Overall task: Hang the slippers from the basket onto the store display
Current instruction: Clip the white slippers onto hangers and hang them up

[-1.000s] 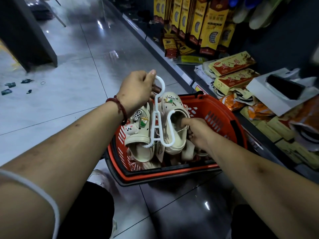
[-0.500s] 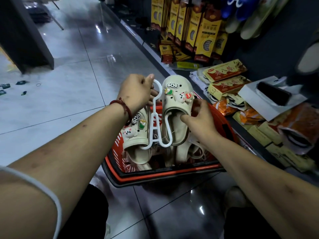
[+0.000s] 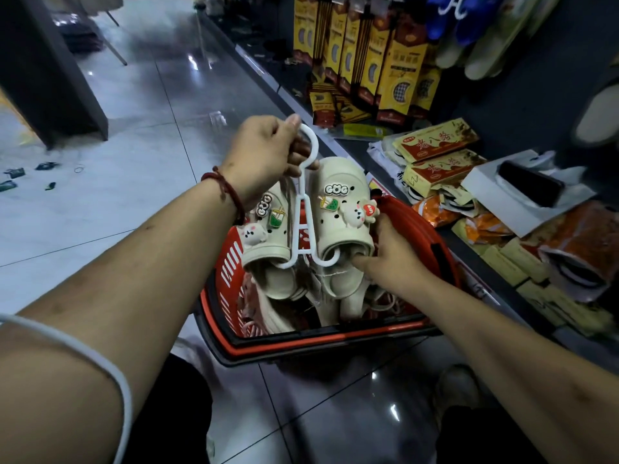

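Two slippers [image 3: 338, 222] below left grip [image 3: 264, 152], tight around hanger hook [image 3: 310, 142] (right grip [image 3: 392, 259] apparently on one)

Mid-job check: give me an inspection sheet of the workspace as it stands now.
Surface: glossy tiled floor; red basket stands on it.
Job's things: white hanger carries two cream slippers above the basket; more slippers inside.
Clutter: small scraps on the floor at left.
Grips: left hand holds the hanger's hook; right hand grips one slipper.
Cables: white cord across the left forearm.
Surroundings: boxed goods stacked at right; blue slippers hung on the display.
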